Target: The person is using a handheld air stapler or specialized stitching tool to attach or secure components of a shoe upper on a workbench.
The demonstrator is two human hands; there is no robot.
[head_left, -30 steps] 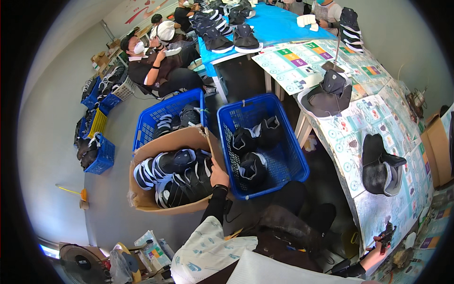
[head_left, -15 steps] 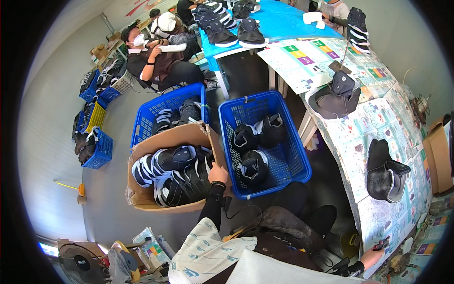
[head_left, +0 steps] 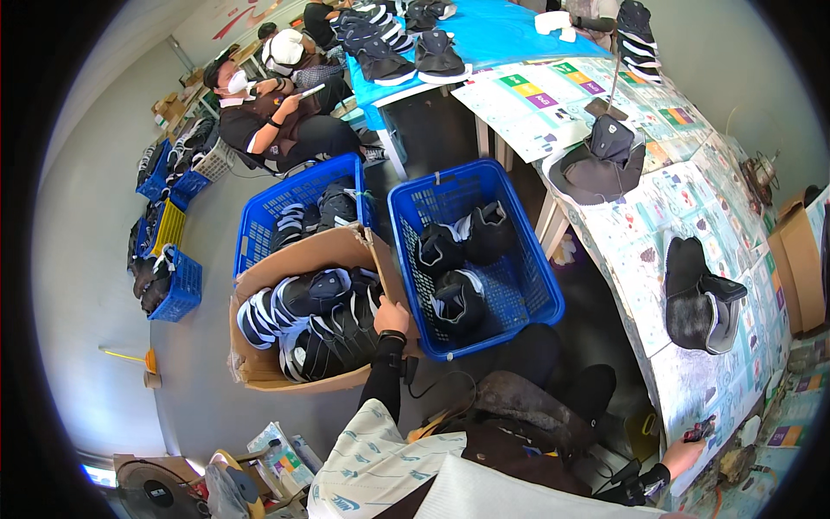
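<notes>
My left hand (head_left: 392, 317) is closed on the right-hand edge of a cardboard box (head_left: 391, 259). Inside the box lie several black shoes (head_left: 339, 344) with white stripes. At the lower right, by the near end of the paper-covered table (head_left: 687, 381), my right hand (head_left: 683, 457) is closed on a small dark tool (head_left: 700, 429) with some red on it; its exact kind is unclear. Farther up that table a black shoe upper (head_left: 692, 303) rests on its side. Beyond it, another black upper (head_left: 598, 163) sits near the table's left edge.
Right of the box stands a blue crate (head_left: 553, 303) with black uppers inside; another blue crate (head_left: 251, 229) is behind the box. More crates (head_left: 177, 290) line the left wall. A masked co-worker (head_left: 281, 121) sits beyond, near a blue-topped table (head_left: 501, 35). A fan (head_left: 156, 493) stands lower left.
The whole view has shifted slightly. My left hand keeps its hold on the box edge. The small tool in my right hand shows more now. The co-worker's white piece has turned.
</notes>
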